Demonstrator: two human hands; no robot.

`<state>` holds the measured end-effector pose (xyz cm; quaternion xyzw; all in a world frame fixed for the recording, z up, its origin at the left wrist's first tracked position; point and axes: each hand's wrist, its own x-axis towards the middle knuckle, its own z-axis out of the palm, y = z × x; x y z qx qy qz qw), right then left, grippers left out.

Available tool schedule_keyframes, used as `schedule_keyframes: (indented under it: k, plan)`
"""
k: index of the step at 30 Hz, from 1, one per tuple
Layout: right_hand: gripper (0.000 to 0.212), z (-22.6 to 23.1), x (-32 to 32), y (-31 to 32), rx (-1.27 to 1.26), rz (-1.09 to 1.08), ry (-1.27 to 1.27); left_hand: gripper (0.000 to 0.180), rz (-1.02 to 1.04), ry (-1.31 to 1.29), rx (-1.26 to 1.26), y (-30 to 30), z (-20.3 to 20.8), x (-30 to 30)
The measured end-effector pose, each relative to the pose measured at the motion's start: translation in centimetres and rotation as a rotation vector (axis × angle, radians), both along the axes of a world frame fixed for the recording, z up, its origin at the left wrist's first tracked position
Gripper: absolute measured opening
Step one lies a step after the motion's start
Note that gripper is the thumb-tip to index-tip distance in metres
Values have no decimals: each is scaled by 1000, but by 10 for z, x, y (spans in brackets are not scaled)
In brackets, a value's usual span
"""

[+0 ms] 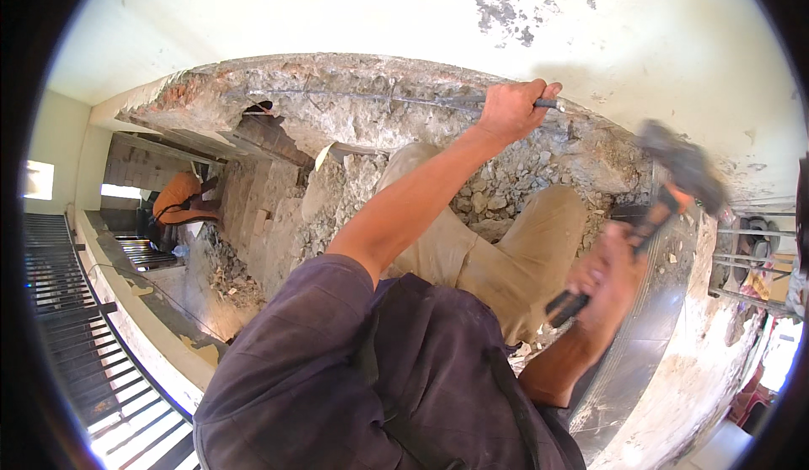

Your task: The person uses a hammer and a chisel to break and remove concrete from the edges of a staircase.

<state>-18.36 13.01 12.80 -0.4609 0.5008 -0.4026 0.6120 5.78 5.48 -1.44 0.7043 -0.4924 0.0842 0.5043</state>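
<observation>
My left hand [511, 109] is closed round a dark metal chisel [546, 103], whose blunt end sticks out to the right of the fist. The chisel's other end points left along the broken wall edge [337, 91]; whether it touches the rubble there I cannot tell. At the right, my right hand [605, 272] grips the black and orange handle of a hammer [684, 167]. The hammer's dark head is raised against the pale wall, to the right of the chisel and apart from it. Both the hammer and the right hand are blurred by motion.
Rubble [484, 200] lies around my knees. A thin reinforcing bar [337, 95] runs along the broken edge. Far left, a person in orange [179, 199] crouches. Dark metal railings [84, 335] stand at the left. A shelf with items [754, 247] is at the right.
</observation>
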Motion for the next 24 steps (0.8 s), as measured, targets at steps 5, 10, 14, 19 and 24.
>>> schedule_keyframes:
  k: [5,10,14,19,24]
  plan:
    - [28,59,-38,-32,-547,-84,-562,47,-52,-3,7,-10,-2,-7]
    - [28,-31,11,-22,-314,14,-226,42,-71,-52,32,-10,-6,-7]
    - [28,-29,19,-12,200,324,46,44,-51,-58,81,-7,-11,1]
    - [35,26,-51,-31,129,42,-156,47,-63,48,139,-8,3,-4]
    - [41,95,-39,-57,-683,-200,-592,48,-52,52,168,-8,7,4]
